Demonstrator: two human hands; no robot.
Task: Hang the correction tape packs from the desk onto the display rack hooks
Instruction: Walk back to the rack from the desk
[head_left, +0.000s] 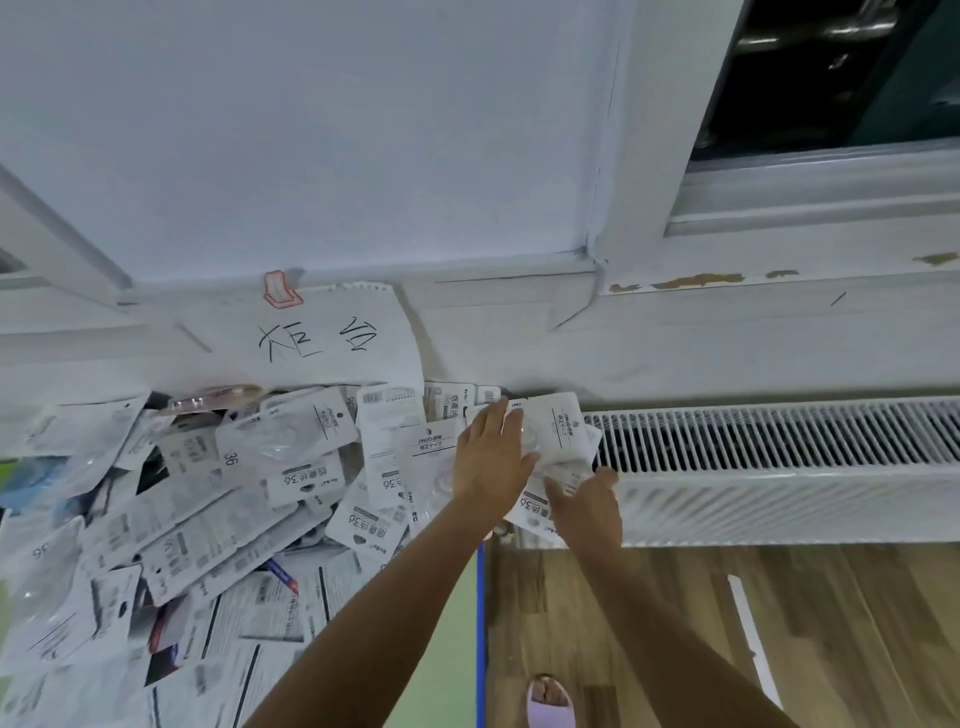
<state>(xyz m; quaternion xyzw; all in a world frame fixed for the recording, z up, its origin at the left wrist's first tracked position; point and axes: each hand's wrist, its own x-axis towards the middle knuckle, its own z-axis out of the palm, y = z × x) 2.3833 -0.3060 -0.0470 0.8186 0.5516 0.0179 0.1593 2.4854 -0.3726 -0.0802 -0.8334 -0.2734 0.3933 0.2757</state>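
Reaching toward twelve o'clock, the right hand (589, 506) curled its fingers round the lower edge of a small stack of correction tape packs (558, 441), while the left hand (491, 457) lay flat on top, fingers straight, at the desk's (452, 592) right edge. Squaring the stack so the hang holes line up would likely ease hooking. Packs read "JINUO" and "36"; a clipped paper sheet (332, 338) beyond, at eleven o'clock, bore handwritten characters. No rack showed.

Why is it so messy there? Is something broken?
The correction tape packs lie in a jumbled heap on the desk, tilted every way and overlapping. Paint on the window sill is chipped, showing brown patches.
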